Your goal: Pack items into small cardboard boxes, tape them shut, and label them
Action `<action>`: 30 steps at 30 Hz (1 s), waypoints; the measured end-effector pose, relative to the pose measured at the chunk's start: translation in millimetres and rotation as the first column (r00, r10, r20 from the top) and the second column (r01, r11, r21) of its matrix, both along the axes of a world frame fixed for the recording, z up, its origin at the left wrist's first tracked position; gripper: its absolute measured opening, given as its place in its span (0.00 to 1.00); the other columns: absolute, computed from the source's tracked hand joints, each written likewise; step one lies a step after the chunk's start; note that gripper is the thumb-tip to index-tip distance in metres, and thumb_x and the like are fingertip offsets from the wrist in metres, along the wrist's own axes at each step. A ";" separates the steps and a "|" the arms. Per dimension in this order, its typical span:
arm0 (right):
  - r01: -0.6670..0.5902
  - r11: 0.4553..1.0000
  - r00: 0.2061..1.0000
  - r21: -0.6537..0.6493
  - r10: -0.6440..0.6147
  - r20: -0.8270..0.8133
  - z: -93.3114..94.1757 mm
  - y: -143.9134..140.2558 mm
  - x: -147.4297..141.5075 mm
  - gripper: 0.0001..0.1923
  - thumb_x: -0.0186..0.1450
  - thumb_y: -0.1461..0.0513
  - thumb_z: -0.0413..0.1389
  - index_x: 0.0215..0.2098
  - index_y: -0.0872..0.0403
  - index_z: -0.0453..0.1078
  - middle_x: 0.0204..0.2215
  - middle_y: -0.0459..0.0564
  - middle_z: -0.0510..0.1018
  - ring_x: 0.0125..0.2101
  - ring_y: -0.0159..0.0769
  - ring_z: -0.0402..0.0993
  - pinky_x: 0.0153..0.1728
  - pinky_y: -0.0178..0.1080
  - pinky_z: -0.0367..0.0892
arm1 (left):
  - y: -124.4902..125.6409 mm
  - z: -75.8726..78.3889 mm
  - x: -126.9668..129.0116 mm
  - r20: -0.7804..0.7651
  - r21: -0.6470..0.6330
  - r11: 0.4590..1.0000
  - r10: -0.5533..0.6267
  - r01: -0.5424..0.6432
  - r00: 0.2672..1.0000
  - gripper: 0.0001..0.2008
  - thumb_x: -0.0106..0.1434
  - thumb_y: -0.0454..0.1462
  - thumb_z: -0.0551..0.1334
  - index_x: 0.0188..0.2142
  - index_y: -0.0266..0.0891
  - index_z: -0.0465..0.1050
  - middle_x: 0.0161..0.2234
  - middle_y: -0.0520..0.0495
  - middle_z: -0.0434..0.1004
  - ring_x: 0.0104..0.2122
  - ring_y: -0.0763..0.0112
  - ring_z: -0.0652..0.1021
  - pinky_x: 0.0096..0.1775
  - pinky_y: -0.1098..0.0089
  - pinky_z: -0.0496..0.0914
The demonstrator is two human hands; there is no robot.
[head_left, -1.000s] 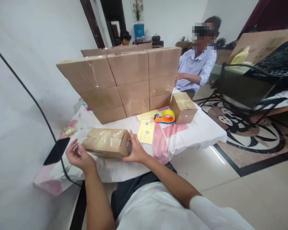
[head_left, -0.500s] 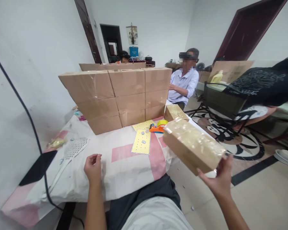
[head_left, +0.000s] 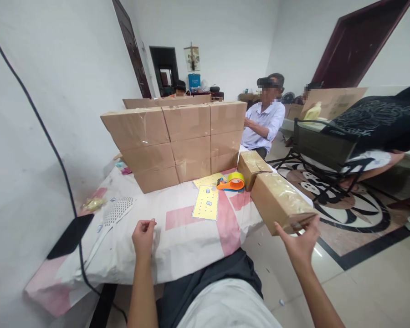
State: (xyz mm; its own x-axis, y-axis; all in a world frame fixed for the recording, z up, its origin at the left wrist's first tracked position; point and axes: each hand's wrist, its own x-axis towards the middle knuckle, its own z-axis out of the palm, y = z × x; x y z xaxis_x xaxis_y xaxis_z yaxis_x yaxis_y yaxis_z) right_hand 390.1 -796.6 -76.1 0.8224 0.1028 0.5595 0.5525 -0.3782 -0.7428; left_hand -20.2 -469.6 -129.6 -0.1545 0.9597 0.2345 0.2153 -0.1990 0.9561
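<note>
Right now the right hand (head_left: 299,243) holds a long brown cardboard box wrapped in clear tape (head_left: 282,202) by its near end, the grip clamped on that end with fingers under and beside it. The box is off the right edge of the bench (head_left: 177,237), above the tiled floor (head_left: 369,278), its far end pointing toward a smaller taped brown box (head_left: 254,166) that sits on the bench corner just beyond the grip. To the left of that smaller box lies an orange tape dispenser with a yellow roll (head_left: 231,182), and further left a yellow sheet with small stickers (head_left: 207,202) lies flat on the pink and white cloth.

The left hand (head_left: 143,237) rests at the near edge of the bench, fingers curled loosely together, holding nothing visible. Left of this hand lies a white perforated swatter-like tool (head_left: 114,214), and a black cable (head_left: 59,168) runs down the wall.

Beyond both hands stands a stacked wall of brown cardboard boxes (head_left: 177,141). Behind it sits a person in a light shirt (head_left: 263,125).
</note>
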 end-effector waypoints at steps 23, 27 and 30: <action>-0.049 0.989 0.999 -0.138 0.047 -0.023 -13.6 54.2 -4.3 0.78 0.46 0.30 0.65 0.75 0.64 0.36 0.63 0.76 0.55 0.64 0.72 0.52 0.60 0.67 0.59 | -7.1 9.8 1.4 -0.097 -0.043 0.999 -0.030 0.026 0.995 0.18 0.58 0.53 0.66 0.28 0.41 0.70 0.25 0.48 0.79 0.29 0.64 0.78 0.35 0.66 0.70; -0.047 0.988 0.998 -0.150 0.040 -0.047 -10.9 77.6 10.5 0.75 0.48 0.32 0.65 0.75 0.63 0.35 0.63 0.76 0.54 0.64 0.71 0.52 0.60 0.67 0.59 | -5.9 6.4 0.4 -0.087 -0.040 0.999 -0.037 0.034 0.996 0.18 0.58 0.53 0.66 0.28 0.41 0.70 0.26 0.49 0.79 0.28 0.65 0.77 0.35 0.67 0.69; -0.038 0.987 0.999 -0.159 0.032 -0.040 -10.9 96.8 25.2 0.75 0.49 0.33 0.65 0.75 0.64 0.33 0.61 0.75 0.55 0.62 0.70 0.53 0.60 0.68 0.58 | -4.8 4.5 -0.6 -0.093 -0.042 0.998 -0.046 0.042 0.995 0.18 0.58 0.53 0.66 0.28 0.41 0.70 0.25 0.49 0.78 0.28 0.65 0.77 0.35 0.67 0.69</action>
State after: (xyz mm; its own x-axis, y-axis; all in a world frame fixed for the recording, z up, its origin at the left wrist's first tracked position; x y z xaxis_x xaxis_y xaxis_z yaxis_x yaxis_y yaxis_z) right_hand 415.3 -699.8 -87.0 0.8366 0.2173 0.5029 0.5407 -0.4748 -0.6944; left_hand -20.8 -474.3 -125.0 -0.0911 0.9741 0.2072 0.2962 -0.1721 0.9395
